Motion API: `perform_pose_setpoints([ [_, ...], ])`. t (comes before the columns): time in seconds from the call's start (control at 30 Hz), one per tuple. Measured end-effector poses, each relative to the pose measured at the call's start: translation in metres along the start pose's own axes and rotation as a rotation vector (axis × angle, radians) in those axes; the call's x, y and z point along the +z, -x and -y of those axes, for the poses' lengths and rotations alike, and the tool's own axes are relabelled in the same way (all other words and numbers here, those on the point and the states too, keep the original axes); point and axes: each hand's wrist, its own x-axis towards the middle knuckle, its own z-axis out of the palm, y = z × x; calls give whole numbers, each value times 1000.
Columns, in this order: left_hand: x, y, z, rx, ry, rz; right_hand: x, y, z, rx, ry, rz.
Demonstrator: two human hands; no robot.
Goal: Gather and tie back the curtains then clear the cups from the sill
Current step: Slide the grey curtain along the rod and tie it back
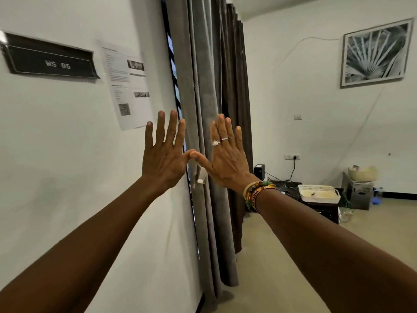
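Hands are held up flat and spread, left hand and right hand touching at the thumb tips, nothing gripped. Curtains hang untied just beyond the fingertips. Cups and sill cannot be seen; nothing is judged done yet

Just beyond the spread fingers of the right hand hang the curtains: heavy grey cloth, matt, softly napped, in deep folds. Past the fingertips of the left hand the wall is smooth matt white paint, and a thin sheet of printed paper curls slightly off it. Higher and left of those fingers a dark sign looks like semi-gloss plastic. Two metal rings shine on the right fingers; glossy beaded bracelets circle that wrist.
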Motion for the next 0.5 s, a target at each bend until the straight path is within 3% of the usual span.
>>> perform_pose_setpoints([
  [0.23, 73, -53, -43, 5, -14, 1, 51, -31, -72, -19, -17, 8],
  [0.5, 204, -133, -68, -72, 69, -17, 137, -98, -161, -53, -9, 19],
])
